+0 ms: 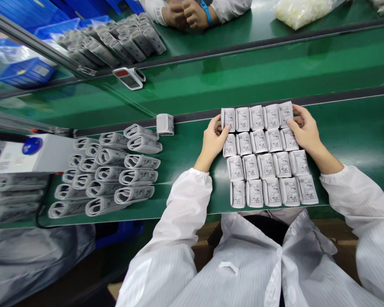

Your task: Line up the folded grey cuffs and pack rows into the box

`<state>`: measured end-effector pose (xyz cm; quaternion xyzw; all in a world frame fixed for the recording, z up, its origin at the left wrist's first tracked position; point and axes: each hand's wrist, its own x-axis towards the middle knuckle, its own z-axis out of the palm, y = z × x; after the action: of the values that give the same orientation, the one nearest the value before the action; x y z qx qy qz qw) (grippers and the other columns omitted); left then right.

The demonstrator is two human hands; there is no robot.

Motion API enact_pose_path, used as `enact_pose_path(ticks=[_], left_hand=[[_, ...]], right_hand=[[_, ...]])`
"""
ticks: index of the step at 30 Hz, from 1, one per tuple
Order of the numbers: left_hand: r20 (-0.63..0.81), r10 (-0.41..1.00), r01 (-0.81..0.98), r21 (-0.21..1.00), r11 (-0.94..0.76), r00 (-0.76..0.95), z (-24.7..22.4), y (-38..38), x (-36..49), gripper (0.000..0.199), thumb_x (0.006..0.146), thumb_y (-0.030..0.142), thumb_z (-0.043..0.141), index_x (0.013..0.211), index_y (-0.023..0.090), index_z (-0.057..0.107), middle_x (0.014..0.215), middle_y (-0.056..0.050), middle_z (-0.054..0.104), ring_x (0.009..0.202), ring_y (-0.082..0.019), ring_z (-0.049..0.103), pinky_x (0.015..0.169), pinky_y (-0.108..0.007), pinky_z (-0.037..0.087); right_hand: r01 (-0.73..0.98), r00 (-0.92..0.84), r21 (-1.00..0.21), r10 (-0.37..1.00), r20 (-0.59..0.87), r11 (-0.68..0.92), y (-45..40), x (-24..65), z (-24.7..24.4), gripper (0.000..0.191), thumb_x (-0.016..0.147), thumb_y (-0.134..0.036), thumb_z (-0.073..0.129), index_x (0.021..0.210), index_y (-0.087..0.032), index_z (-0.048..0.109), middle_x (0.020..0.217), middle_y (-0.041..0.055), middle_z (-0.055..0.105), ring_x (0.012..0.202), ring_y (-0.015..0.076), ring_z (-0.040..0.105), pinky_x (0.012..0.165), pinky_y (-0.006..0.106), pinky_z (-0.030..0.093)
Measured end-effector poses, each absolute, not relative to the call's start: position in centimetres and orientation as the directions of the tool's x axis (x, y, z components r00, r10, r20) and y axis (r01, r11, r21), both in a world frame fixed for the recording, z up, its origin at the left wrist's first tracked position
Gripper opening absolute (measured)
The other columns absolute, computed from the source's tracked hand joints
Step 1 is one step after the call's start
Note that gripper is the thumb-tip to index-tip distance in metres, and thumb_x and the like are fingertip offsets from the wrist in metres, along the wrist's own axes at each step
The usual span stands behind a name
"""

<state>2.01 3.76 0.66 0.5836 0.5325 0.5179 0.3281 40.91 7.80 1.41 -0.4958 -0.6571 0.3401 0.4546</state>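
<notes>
Packs (pixel 266 165): 20, in 4 rows of 5, printed faces up, on the bench (pixel 185 170) in front of the person. Single roll (pixel 165 124): 1, beside the rail (pixel 198 116). Rolls (pixel 109 175): several columns; exact count cannot be told.

Right hand (pixel 215 138): at the outer end of the far row; thumb on the end pack's face, fingers curled around its outer side. Left hand (pixel 304 128): mirrored at the opposite end. Both grips are partly closed, each on one end pack. Forearms reach forward and converge on the row.

Edges: the far row lies near the rail; the nearest row lies close to the bench's near edge. Open room: green surface extends between the rolls and right hand, and outward beyond the left hand.
</notes>
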Motion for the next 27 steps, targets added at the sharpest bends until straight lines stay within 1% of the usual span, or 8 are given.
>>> enact_pose_path(ticks=[9, 14, 21, 27], left_hand=[[0.241, 0.965, 0.295, 0.934, -0.203, -0.1, 0.67, 3.8, 1.99, 0.086, 0.096, 0.085, 0.08, 0.156, 0.024, 0.068, 0.142, -0.017, 0.084, 0.129, -0.032, 0.084, 0.115, -0.048, 0.069], [0.248, 0.964, 0.297, 0.932, -0.208, -0.101, 0.55, 3.82, 1.97, 0.084, 0.097, 0.083, 0.081, 0.157, 0.025, 0.068, 0.141, -0.016, 0.085, 0.128, -0.032, 0.085, 0.115, -0.047, 0.069], [0.239, 0.966, 0.305, 0.931, -0.199, -0.099, 0.61, 3.77, 1.92, 0.082, 0.099, 0.081, 0.08, 0.157, 0.026, 0.067, 0.141, -0.015, 0.085, 0.128, -0.031, 0.085, 0.116, -0.047, 0.068], [0.231, 0.967, 0.301, 0.934, -0.191, -0.105, 0.77, 3.73, 1.99, 0.085, 0.097, 0.084, 0.08, 0.157, 0.025, 0.068, 0.141, -0.017, 0.084, 0.129, -0.032, 0.084, 0.116, -0.048, 0.068]], right_hand=[[0.342, -0.086, -0.9, 0.963, 0.255, 0.269, 7.71, 40.84, 1.62, 0.101, 0.09, -0.099, 0.073, 0.167, -0.034, 0.065, 0.161, 0.0151, 0.075, 0.115, 0.0362, 0.084, 0.1, 0.06, 0.073], [0.324, -0.078, -0.911, 0.967, 0.242, 0.254, 7.67, 40.75, 1.67, 0.103, 0.086, -0.101, 0.075, 0.165, -0.036, 0.067, 0.16, 0.0139, 0.075, 0.116, 0.036, 0.084, 0.102, 0.06, 0.072], [0.338, -0.098, -0.906, 0.966, 0.237, 0.257, 7.6, 40.88, 1.82, 0.099, 0.092, -0.095, 0.074, 0.169, -0.035, 0.063, 0.164, 0.0152, 0.072, 0.119, 0.037, 0.083, 0.106, 0.061, 0.071], [0.371, -0.094, -0.891, 0.965, 0.245, 0.262, 7.48, 40.69, 2.2, 0.095, 0.093, -0.095, 0.072, 0.167, -0.036, 0.064, 0.162, 0.0137, 0.074, 0.116, 0.0351, 0.083, 0.099, 0.058, 0.072]])
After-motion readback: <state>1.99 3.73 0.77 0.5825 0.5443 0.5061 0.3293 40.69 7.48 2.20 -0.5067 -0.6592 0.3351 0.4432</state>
